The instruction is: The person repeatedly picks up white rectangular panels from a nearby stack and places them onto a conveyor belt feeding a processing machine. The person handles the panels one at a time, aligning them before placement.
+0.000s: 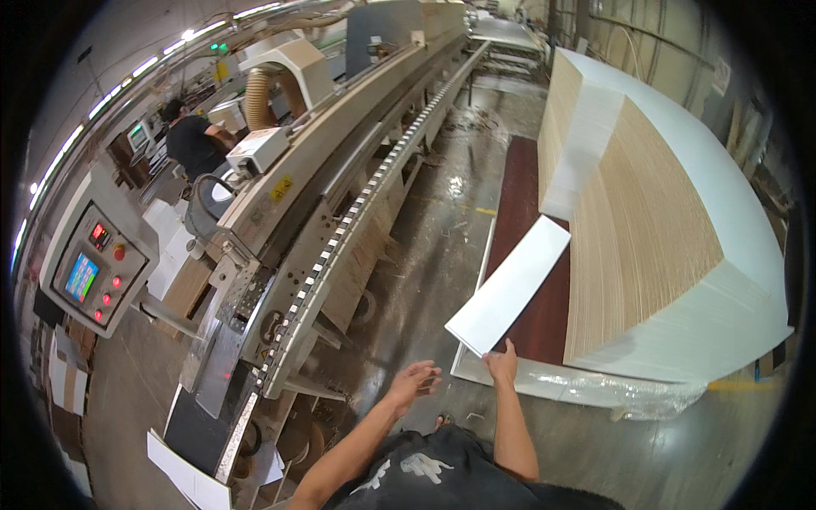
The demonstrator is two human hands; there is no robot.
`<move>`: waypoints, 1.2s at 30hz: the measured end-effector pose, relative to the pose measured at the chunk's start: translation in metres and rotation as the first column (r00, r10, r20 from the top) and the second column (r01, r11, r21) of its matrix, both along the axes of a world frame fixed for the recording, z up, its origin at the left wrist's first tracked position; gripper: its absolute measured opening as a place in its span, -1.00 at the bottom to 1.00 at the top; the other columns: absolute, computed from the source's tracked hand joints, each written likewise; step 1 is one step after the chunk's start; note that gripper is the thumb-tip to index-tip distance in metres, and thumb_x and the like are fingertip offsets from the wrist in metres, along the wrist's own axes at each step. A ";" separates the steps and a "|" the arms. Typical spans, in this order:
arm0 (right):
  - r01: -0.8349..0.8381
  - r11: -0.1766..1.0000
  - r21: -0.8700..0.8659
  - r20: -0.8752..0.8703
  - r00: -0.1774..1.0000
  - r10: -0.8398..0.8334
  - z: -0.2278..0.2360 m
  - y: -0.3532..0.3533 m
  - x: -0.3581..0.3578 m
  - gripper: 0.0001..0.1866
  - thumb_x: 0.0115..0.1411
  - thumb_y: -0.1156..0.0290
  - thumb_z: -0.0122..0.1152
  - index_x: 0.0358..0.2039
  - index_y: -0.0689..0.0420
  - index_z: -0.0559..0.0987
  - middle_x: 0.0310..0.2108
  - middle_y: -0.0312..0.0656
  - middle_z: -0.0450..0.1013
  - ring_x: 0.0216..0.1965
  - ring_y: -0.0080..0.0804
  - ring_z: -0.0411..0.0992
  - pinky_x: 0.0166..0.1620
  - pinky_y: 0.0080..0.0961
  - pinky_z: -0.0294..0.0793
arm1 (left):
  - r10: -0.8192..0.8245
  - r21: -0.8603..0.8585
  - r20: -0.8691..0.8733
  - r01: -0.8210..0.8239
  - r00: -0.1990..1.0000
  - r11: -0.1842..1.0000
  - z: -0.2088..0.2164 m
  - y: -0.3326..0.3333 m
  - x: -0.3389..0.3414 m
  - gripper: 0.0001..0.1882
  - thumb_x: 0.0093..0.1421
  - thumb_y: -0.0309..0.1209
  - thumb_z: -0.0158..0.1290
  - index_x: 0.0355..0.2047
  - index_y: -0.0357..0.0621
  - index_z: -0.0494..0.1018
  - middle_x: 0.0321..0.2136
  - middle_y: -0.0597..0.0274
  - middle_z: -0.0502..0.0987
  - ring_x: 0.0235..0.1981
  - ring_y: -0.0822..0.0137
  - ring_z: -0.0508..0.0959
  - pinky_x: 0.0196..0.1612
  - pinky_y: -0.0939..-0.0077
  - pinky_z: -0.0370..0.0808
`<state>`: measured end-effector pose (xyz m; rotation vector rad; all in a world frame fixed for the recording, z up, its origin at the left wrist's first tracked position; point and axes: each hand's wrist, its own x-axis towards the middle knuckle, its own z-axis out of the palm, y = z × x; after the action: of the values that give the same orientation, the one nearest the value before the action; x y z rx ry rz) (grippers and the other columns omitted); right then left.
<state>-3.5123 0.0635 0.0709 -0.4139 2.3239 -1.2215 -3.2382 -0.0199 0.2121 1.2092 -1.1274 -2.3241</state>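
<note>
A long, narrow white panel (pixel 510 285) lies tilted above a dark red-brown board (pixel 517 183), and its far end reaches the tall stack. My right hand (pixel 501 365) grips the panel at its near corner. To the left of it, my left hand (pixel 414 382) hangs in the air with its fingers apart and nothing in them. The tall stack of white panels (pixel 642 229) with tan edges stands on the right, close beside the held panel.
A long machine with a roller rail (pixel 340 229) runs along the left. Its control panel (pixel 98 255) stands at far left. White boards (pixel 189 472) lie at its near end. Clear plastic wrap (pixel 629 395) borders the stack's base. Another person (pixel 194 140) is behind the machine.
</note>
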 end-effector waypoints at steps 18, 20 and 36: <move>-0.098 0.958 -0.270 0.542 0.807 0.235 0.080 0.038 0.134 -0.11 0.29 0.36 0.36 0.48 0.28 0.05 -0.14 -0.05 0.61 -0.20 -0.33 0.63 -0.27 -0.40 0.62 | 0.268 -0.204 0.411 -0.199 0.871 0.959 -0.065 0.017 0.089 -0.71 0.27 -0.40 0.29 -0.06 -0.25 0.53 -0.21 0.15 0.65 -0.31 0.29 0.62 -0.25 0.36 0.56; 0.081 0.944 -0.320 0.637 0.756 0.151 0.092 0.028 0.122 -0.31 0.32 0.27 0.33 0.33 0.29 0.26 -0.14 -0.09 0.58 -0.18 -0.31 0.62 -0.24 -0.36 0.64 | 0.406 -0.169 0.178 -0.378 0.896 0.910 -0.036 0.013 0.137 -0.63 0.29 -0.47 0.26 0.05 -0.27 0.46 -0.24 0.18 0.67 -0.28 0.33 0.64 -0.25 0.37 0.56; -0.740 0.574 -0.350 0.501 0.369 0.783 0.165 -0.116 0.474 -0.69 0.39 0.27 0.24 -0.14 0.31 0.49 -0.26 -0.05 0.58 -0.30 -0.31 0.64 -0.25 -0.45 0.62 | 0.952 -0.341 0.008 -0.894 0.307 0.291 0.022 0.174 0.552 -0.55 0.40 -0.28 0.17 0.19 -0.25 0.45 -0.08 0.26 0.66 -0.08 0.41 0.60 0.05 0.49 0.50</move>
<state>-3.0386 -0.0523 0.2354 -0.8571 1.2180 -0.7547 -2.6864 0.1544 0.2339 1.4514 -0.4514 -1.0686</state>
